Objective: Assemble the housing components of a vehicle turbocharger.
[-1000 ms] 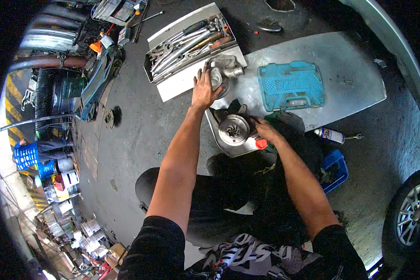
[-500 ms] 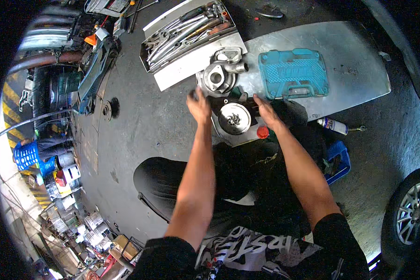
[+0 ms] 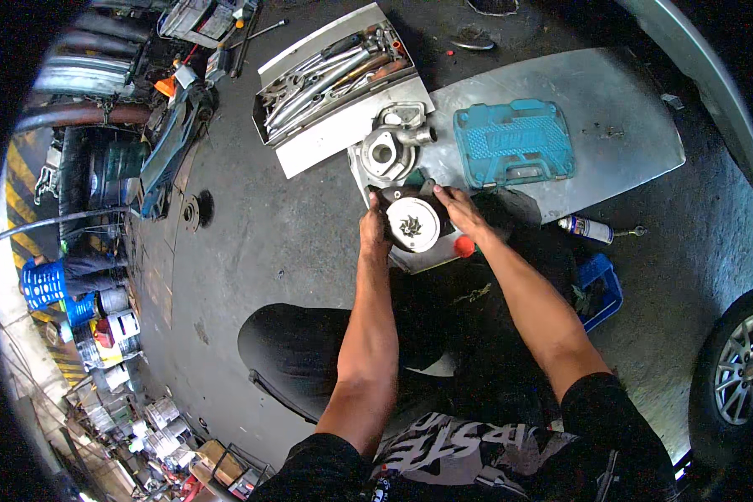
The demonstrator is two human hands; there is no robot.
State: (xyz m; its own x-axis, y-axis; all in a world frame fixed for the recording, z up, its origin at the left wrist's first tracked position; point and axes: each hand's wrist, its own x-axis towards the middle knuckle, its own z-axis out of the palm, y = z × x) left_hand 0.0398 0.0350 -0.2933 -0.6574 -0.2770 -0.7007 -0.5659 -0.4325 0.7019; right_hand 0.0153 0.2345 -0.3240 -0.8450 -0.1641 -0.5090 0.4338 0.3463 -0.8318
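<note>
A round metal pump part with a small bladed impeller at its centre faces up in front of me. My left hand grips its left side, fingers wrapped over the edge. On its upper right side lies my right hand, closed on it with the thumb on top. The fingers underneath are hidden. Just beyond stands a cast metal housing with a round opening and a pipe stub, resting on a metal sheet. A red cap sits right of the pump part.
An open toolbox full of wrenches stands at the far left of the sheet. A teal tool case lies on the sheet. To the right are a spray can, a blue crate and a car wheel.
My left hand has come in from beside the housing and closed on the pump part's left side. The pump part has shifted slightly; my right hand is now closer against it.
</note>
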